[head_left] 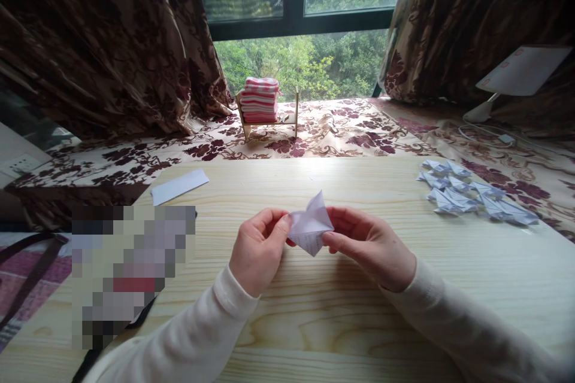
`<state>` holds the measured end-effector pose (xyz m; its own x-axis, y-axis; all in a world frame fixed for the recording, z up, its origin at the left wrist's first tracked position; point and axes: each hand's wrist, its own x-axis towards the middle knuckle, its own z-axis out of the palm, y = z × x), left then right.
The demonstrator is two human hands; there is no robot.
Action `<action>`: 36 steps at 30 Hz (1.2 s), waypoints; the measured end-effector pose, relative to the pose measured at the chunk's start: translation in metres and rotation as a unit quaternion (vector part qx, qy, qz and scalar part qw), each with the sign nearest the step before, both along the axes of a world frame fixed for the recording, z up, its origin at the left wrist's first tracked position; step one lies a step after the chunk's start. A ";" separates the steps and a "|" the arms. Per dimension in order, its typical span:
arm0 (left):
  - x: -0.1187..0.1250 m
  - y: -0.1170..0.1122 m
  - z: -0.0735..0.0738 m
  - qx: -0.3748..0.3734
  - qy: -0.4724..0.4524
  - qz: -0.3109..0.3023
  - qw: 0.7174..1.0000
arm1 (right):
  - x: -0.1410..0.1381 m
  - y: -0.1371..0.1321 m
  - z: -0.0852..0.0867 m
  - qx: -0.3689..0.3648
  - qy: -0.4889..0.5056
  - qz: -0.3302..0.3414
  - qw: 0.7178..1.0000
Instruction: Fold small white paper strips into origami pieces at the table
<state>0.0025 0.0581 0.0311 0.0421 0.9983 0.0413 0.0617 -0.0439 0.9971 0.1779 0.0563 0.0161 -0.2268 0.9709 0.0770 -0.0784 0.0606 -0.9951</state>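
A small folded piece of white paper [311,224] is held above the middle of the wooden table. It has a raised pointed flap at the top, a point at the bottom, and faint print on its lower part. My left hand [263,245] pinches its left corner between thumb and fingers. On the other side, my right hand [371,242] grips the right edge, thumb in front and fingers behind. Several folded white paper pieces [453,200] lie grouped at the table's right. A flat white paper strip [180,186] rests near the far left edge.
The pale wooden table [314,317] meets a ledge covered in floral cloth [341,131]. On that ledge stand a small wooden rack [269,122] with folded pink-and-white cloths [260,100] and a white lamp [523,72]. A pixelated object [130,269] lies at left.
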 end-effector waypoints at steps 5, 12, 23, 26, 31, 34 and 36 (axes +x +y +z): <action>0.001 0.003 0.000 -0.077 -0.102 -0.028 0.991 | -0.001 0.000 0.005 -0.022 -0.020 0.006 1.000; 0.002 -0.002 0.003 -0.106 -0.113 -0.085 0.984 | -0.002 -0.004 0.008 -0.032 -0.023 0.002 0.999; 0.001 0.000 0.002 -0.163 -0.153 -0.128 0.966 | -0.003 -0.005 0.005 0.006 -0.086 0.001 0.996; 0.000 -0.001 0.001 -0.149 -0.078 -0.098 0.981 | -0.002 -0.008 0.005 0.111 -0.128 -0.104 0.980; 0.000 0.001 0.002 -0.147 -0.103 -0.061 0.982 | -0.002 -0.011 0.006 0.316 -0.252 -0.136 0.904; 0.000 0.002 0.002 -0.154 -0.140 -0.070 0.976 | -0.004 -0.011 0.004 0.351 -0.277 -0.102 0.888; 0.000 0.002 0.001 -0.157 -0.153 -0.063 0.974 | -0.005 -0.013 0.004 0.384 -0.296 -0.091 0.870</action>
<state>0.0027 0.0602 0.0318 0.1979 0.9516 -0.2350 -0.2258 0.2776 0.9338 0.1728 0.0436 0.0200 -0.2952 0.7092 0.6402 0.5141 0.6827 -0.5192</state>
